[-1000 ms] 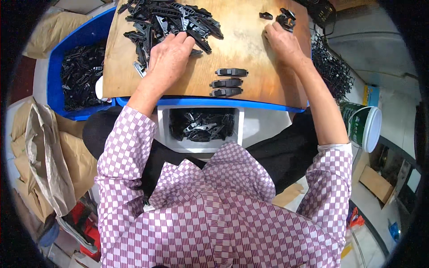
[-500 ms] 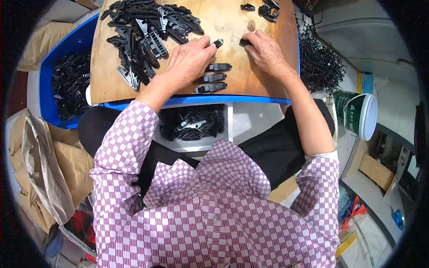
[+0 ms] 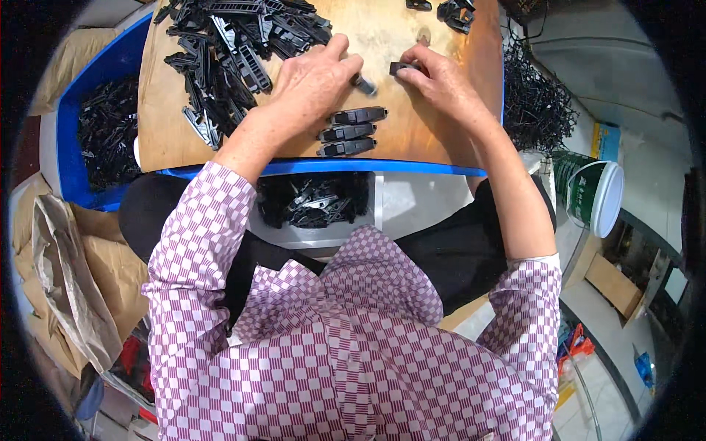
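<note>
Dark part, blurred, gripped in fingers of left hand, over wooden bench; small black piece pinched between thumb and fingers of right hand, apart from it; three finished-looking black blocks lined up toward near edge, heaped black strips to the left

we see what looks like a makeshift workshop: black plastic parts heaped on a wooden board, more in a blue bin at left, brown paper sacks near left, a green bucket at right.
</note>
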A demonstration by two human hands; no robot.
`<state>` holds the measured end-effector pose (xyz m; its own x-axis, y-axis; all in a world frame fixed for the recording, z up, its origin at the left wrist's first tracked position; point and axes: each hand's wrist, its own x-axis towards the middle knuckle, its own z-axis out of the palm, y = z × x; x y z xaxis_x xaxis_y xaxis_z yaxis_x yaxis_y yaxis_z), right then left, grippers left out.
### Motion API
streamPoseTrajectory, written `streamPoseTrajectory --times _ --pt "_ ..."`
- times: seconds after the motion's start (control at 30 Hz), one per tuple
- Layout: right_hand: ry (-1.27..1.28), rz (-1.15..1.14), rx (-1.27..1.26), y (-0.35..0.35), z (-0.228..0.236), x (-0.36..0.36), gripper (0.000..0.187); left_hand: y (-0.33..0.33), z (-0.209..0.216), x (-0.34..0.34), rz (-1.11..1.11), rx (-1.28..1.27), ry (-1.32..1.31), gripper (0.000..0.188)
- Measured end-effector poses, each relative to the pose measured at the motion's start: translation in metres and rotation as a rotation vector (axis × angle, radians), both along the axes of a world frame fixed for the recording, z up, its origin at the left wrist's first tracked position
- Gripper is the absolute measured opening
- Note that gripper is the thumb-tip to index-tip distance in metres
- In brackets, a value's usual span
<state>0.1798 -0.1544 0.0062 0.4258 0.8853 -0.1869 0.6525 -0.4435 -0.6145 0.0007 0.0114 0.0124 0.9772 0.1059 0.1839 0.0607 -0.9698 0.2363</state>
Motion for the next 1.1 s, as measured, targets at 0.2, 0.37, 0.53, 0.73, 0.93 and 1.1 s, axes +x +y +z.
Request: streamPoseTrajectory --times 0.2,0.37,0.53,0.73,0.93,1.1 --pt "-0.577 0.205 0.126 -0.006 0.010 -0.003 0.021 -0.001 0.007 -0.001 0.039 -0.048 0.077 0.018" --pt "-0.431 0.246 0.192 0.004 0.017 -0.015 0.020 0.004 0.010 -0.006 0.037 -0.121 0.054 0.019" --pt "-0.360 0.317 0.090 0.004 0.023 -0.031 0.019 0.009 0.008 -0.005 0.021 -0.134 0.064 0.019" --pt "-0.350 0.317 0.012 0.008 0.022 -0.035 0.019 0.010 0.008 -0.004 -0.008 -0.151 0.061 0.018" --pt "-0.314 0.275 0.003 0.009 0.023 -0.040 0.020 0.011 0.006 -0.002 -0.034 -0.167 0.008 0.016" --pt "-0.314 0.239 0.154 0.026 0.005 -0.060 0.020 0.014 0.002 -0.004 -0.033 -0.138 0.033 0.015"
